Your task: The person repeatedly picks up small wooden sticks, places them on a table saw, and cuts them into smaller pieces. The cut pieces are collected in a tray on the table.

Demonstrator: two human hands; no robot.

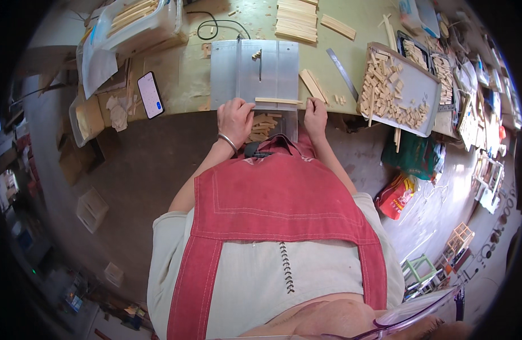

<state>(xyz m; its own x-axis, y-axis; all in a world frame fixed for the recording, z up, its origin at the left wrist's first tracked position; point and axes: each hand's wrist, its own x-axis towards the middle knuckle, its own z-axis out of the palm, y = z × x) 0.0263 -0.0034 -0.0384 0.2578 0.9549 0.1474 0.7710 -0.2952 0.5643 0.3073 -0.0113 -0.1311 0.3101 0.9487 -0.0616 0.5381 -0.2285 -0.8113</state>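
A thin, pale wooden strip [278, 101] lies crosswise along the front edge of a small metal saw table [227, 68]. My left hand [235, 120], a metal bangle at its wrist, is closed, its curled fingers at the strip's left end and against the table's front edge. At the right end, the closed fingers of my right hand [315, 118] pinch the strip; their tips are partly hidden. Small wood bits [256, 55] sit by the narrow slot [260, 68] in the metal top. Below the front edge, between my hands, cut wood pieces [263, 127] are heaped.
A phone [151, 95] lies left on the green workbench [184, 79], near a black cord [215, 21]. To the right are loose strips [313, 86], a steel ruler [342, 73] and a tray [423, 123] of small wooden blocks. Stacked slats [296, 21] lie at the back.
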